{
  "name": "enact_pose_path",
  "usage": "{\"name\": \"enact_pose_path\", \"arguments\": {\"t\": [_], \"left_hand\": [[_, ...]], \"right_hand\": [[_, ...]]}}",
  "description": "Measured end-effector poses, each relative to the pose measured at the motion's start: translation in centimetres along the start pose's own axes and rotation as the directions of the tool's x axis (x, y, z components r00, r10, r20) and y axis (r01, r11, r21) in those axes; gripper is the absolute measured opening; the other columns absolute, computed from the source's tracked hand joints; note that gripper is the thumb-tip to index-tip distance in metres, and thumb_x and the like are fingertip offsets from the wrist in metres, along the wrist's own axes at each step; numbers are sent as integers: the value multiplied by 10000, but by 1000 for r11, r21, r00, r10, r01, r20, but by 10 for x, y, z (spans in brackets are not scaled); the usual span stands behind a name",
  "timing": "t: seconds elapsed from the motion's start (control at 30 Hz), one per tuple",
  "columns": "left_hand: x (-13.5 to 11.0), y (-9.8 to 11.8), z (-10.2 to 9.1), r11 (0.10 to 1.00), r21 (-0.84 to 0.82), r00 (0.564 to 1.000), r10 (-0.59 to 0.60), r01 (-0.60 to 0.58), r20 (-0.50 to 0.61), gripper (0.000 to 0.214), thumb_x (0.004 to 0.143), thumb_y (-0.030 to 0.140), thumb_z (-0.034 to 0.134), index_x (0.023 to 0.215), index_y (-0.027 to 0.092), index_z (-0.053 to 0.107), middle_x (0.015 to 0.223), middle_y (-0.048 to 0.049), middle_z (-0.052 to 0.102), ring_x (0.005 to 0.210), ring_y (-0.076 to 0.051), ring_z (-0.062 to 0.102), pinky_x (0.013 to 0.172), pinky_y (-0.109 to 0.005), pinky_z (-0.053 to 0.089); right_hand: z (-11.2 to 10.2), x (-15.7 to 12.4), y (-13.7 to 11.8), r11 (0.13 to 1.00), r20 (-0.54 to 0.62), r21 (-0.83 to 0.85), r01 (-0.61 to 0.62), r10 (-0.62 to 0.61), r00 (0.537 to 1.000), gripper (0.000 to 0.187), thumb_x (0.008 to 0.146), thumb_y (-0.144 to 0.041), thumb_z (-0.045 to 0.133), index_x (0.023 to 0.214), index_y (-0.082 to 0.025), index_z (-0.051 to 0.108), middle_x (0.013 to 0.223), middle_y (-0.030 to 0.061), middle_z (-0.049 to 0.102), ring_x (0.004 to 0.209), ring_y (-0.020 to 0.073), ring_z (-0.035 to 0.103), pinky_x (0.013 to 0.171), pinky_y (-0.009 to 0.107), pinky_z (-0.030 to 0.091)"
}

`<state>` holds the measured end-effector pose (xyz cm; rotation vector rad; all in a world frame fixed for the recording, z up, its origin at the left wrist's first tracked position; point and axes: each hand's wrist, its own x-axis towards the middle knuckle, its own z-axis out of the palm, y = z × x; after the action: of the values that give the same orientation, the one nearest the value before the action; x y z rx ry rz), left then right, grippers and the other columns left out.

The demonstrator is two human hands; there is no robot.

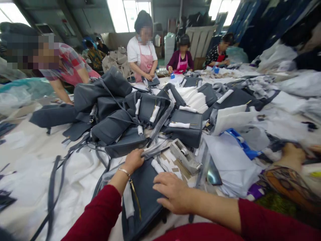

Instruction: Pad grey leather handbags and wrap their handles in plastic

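A dark grey handbag [145, 197] with a gold zipper lies in front of me on the white-covered table. My left hand [133, 160] is closed on the grey strap [152, 152] at the bag's top edge. My right hand [170, 193] rests palm down on the bag's face, fingers curled and spread. Both my sleeves are dark red, and a bracelet sits on my left wrist.
A heap of grey handbags [117, 110] with wrapped handles fills the table's middle. A tape dispenser [184, 155] stands right of my hands. White wrapping sheets [233, 160] and a blue item lie to the right beside a co-worker's arm [291, 157]. Several people work around the table.
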<state>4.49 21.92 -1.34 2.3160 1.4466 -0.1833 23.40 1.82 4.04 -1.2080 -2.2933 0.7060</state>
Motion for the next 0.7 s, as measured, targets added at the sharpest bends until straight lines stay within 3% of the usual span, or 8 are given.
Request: {"name": "enact_pose_path", "arguments": {"t": [0.1,0.17,0.3,0.37,0.43,0.5,0.6,0.7], "left_hand": [[-1,-18,10,997,80,1000,-14,13,16,657,800,436,608,1383,177,453,1218,-178,606,1119,-323,583,919,-384,441],[2,-31,20,994,109,999,-20,16,32,606,807,450,586,1337,168,497,1221,-180,605,1072,-314,609,882,-365,457],[13,-53,32,991,126,999,35,-38,20,407,804,447,565,1089,166,638,1140,-158,645,989,-292,638,840,-346,467],[22,-60,30,996,39,996,79,-80,34,352,803,428,552,1018,170,657,1063,-121,684,996,-273,641,862,-318,461],[31,-65,24,996,-69,997,60,-57,43,343,841,416,472,982,173,670,1006,-99,710,972,-260,654,862,-311,467],[36,-67,17,994,-113,1000,-7,10,19,375,859,381,400,993,171,680,1011,-106,719,958,-271,665,870,-339,476],[35,-68,14,997,-77,993,-35,27,-112,435,807,377,423,1069,142,679,1082,-144,705,1040,-306,644,957,-381,455],[22,-66,19,994,-106,979,-54,33,-199,491,760,473,452,1033,151,704,1078,-145,709,1067,-322,636,985,-390,457]], "right_hand": [[18,9,20,980,145,-195,-24,54,988,311,872,-417,552,995,-159,675,1005,104,683,967,233,593,911,412,393],[32,11,31,962,156,-269,-54,99,983,305,884,-416,526,915,-156,682,934,87,693,906,214,601,886,397,393],[49,10,39,949,83,-312,-55,85,993,286,870,-421,526,830,-178,671,884,53,705,874,191,603,872,367,400],[51,9,39,950,52,-308,-38,57,997,249,859,-400,538,806,-188,656,872,40,709,868,183,608,874,359,406],[46,5,37,960,-2,-279,7,-8,1000,189,849,-357,550,828,-193,641,912,38,713,899,183,617,884,358,413],[31,-5,37,971,-130,-236,25,-57,990,154,849,-295,539,909,-189,633,1000,54,707,973,189,615,909,362,420],[-7,-35,55,972,-408,-186,-142,55,911,238,852,-190,496,1057,-173,617,1101,95,679,1075,203,587,957,370,426],[-48,-78,103,851,-607,-145,-505,327,725,297,832,-138,493,1097,-151,626,1141,137,656,1108,234,569,988,399,420]]}}
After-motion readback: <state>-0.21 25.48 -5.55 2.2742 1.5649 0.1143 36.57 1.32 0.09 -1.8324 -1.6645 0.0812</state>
